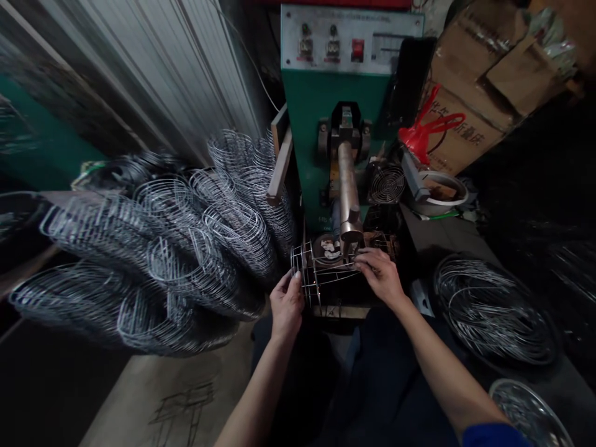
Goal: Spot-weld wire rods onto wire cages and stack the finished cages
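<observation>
Between my hands, a wire frame (310, 273) of thin metal rods sits at the tip of a green spot-welding machine (302, 143). My left hand (287, 304) pinches the frame's left end, thumb on top. My right hand (380, 276) has its fingers closed at the right end of a rod, close under the machine's round metal arm (347, 186). Tiny orange sparks glow on the frame beside my left hand. Where the arm's electrode meets the wire is partly hidden by my right fingers.
Stacks of bent wire rings (237, 223) stand close on the left. To the right lie a round tray of curved wires (488, 310) and a bowl of small metal parts (526, 410). Behind are a white bucket (447, 189), a red bag (416, 143) and cardboard boxes (479, 81).
</observation>
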Demonstrator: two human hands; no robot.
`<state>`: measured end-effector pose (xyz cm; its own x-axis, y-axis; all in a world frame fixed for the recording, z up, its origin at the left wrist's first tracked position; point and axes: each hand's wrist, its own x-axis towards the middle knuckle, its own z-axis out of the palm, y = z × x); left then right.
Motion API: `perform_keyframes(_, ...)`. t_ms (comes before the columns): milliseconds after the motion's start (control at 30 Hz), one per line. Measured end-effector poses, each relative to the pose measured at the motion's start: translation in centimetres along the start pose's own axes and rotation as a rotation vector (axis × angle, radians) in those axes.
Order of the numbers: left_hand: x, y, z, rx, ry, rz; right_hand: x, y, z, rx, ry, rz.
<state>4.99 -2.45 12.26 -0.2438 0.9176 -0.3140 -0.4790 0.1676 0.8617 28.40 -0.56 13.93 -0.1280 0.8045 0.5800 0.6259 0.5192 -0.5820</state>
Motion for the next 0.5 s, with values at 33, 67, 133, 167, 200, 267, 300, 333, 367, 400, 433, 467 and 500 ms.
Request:
perform_keyframes(33,0.3,0.0,0.0,0.0,-0.016,-0.01,0.2,-0.1,0.0,-0.008,0.009,0.002)
perform_keyframes(67,0.6,0.0,0.1,0.002,-0.033,-0.02,0.4,-0.1,0.1,-0.017,0.019,0.0)
perform_keyframes(133,1.2,-0.1,0.2,0.012,-0.056,-0.025,0.7,-0.1,0.3,-0.037,0.029,-0.009)
perform_keyframes(167,1.6,-0.1,0.4,0.017,-0.057,-0.016,0.9,-0.1,0.4,-0.042,0.029,-0.013)
perform_keyframes(200,1.9,-0.2,0.5,0.022,-0.051,-0.002,1.1,0.0,0.5,-0.044,0.028,-0.016)
perform_keyframes(267,2.5,-0.1,0.4,0.034,-0.026,0.026,1.3,0.2,0.6,-0.035,0.023,-0.013)
perform_keyframes(300,2.8,0.0,0.3,0.04,-0.013,0.039,1.4,0.4,0.7,-0.024,0.022,-0.009)
perform_keyframes(333,2.9,0.3,0.1,0.046,-0.006,0.044,1.5,0.5,0.8,-0.011,0.024,0.0)
perform_keyframes(367,2.9,0.6,-0.2,0.058,-0.004,0.043,1.5,0.6,0.7,0.003,0.031,0.013)
perform_keyframes(400,2.8,1.0,-0.4,0.083,0.005,0.037,1.5,0.6,0.6,0.015,0.047,0.03)
perform_keyframes(433,2.6,1.3,-0.4,0.128,0.027,0.03,1.2,0.4,0.3,0.022,0.069,0.05)
perform_keyframes(467,2.3,1.6,0.0,0.187,0.056,0.025,0.8,0.1,-0.1,0.02,0.096,0.076)
perform_keyframes(500,1.9,1.8,0.8,0.251,0.081,0.022,0.1,-0.3,-0.6,0.006,0.125,0.109)
